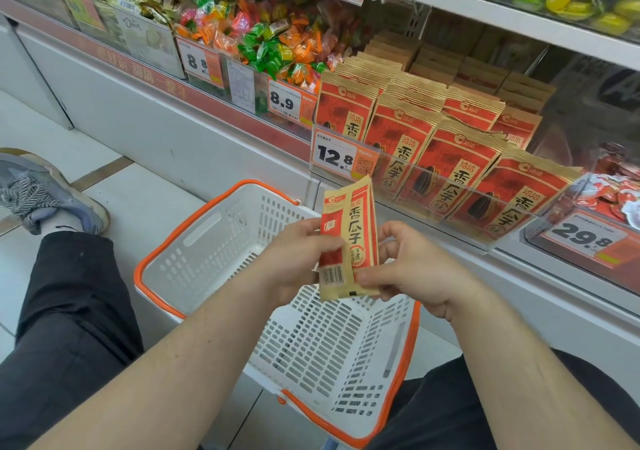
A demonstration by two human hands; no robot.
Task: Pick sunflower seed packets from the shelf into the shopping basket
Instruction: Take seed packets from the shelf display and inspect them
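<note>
1. A red-and-tan paper sunflower seed packet (pixel 346 241) sat upright between the left hand (pixel 294 259) and right hand (pixel 415 273), above the white perforated plastic basket with orange rim (pixel 221 241).
2. Behind, rows of matching red-and-tan packets (pixel 450 158) stood on the shelf, right of the bright wrapped candies (pixel 277 44).

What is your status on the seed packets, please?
Both hands, left and right, have a grip on one seed packet above the basket. No packets visible in basket. More packets on shelf. Nothing in the way.
</note>
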